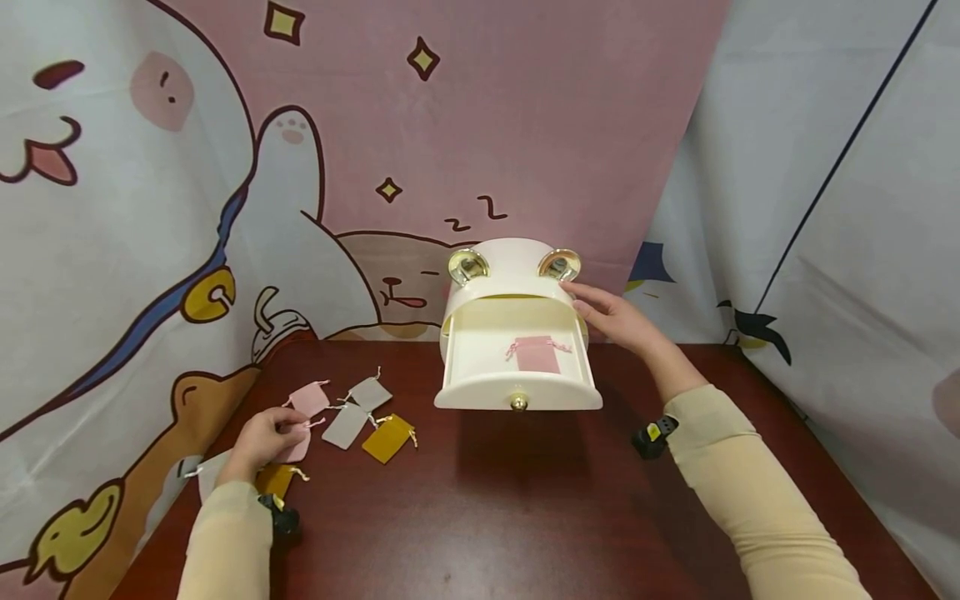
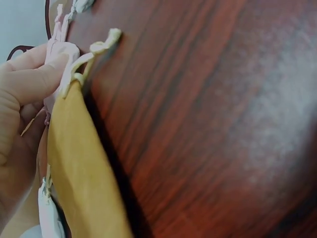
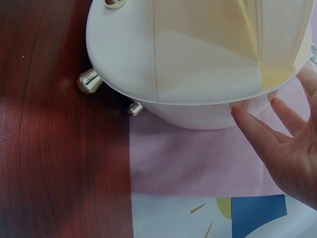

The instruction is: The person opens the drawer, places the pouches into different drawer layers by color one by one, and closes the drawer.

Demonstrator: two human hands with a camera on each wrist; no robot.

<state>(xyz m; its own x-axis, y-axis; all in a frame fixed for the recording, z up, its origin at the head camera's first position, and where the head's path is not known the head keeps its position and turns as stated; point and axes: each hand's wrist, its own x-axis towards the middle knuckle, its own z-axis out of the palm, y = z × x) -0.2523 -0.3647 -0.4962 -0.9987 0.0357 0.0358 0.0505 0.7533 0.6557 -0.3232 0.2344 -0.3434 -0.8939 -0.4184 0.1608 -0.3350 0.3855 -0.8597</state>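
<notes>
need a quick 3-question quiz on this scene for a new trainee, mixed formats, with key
1. Multiple choice: what colour is the pouch inside the open drawer?
A. Yellow
B. Pink
C. White

2. True or false: the right hand is gripping a pouch.

3. Short answer: what is the left hand pinching?

Key:
1. B.
2. False; its fingers are at the side of the white box.
3. A pink drawstring pouch.
</notes>
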